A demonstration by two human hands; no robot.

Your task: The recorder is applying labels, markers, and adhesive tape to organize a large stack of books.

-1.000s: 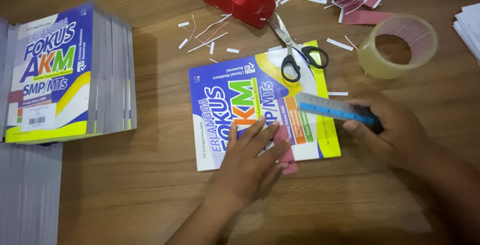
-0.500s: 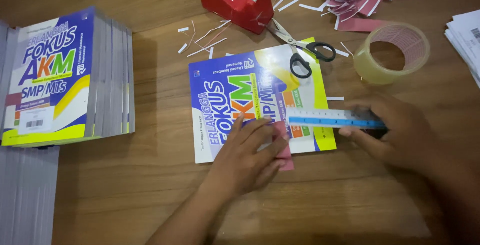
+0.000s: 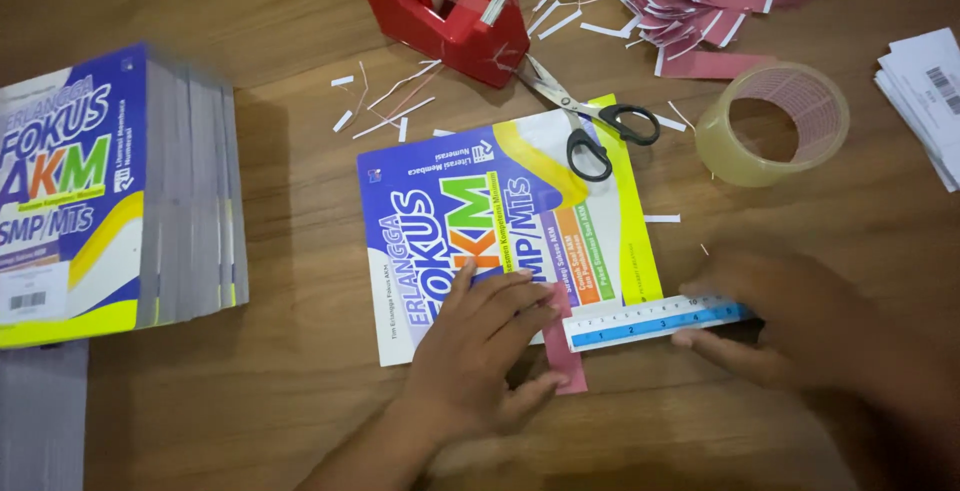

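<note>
Fingers of the left hand (image 3: 475, 351) lie flat and spread, palm down, pressing a narrow pink paper strip (image 3: 563, 349) against the lower edge of a glossy blue, white and yellow book (image 3: 500, 221) that lies face up on the wooden table (image 3: 300, 401). That hand grasps nothing; it only pins strip and cover. The right hand (image 3: 800, 326) comes in from the right, fingers curled round the far end of a pale ruler with a blue band (image 3: 655, 322), pinching it between thumb and fingers. The ruler lies almost level across the book's lower right corner, its near end touching the strip just beside the left fingertips.

Half a second ago the ruler sat higher, over the middle of the cover; it has since come down to the bottom edge, and the left hand has kept its place on the strip.

Black-handled scissors (image 3: 590, 121) rest open on the book's top edge. A red plastic tape dispenser (image 3: 445, 16) stands beyond them, a clear tape roll (image 3: 772, 123) to the right, and thin white paper offcuts (image 3: 385, 106) are scattered between. A thick stack of matching books (image 3: 120, 191) sits well apart on the left.
</note>
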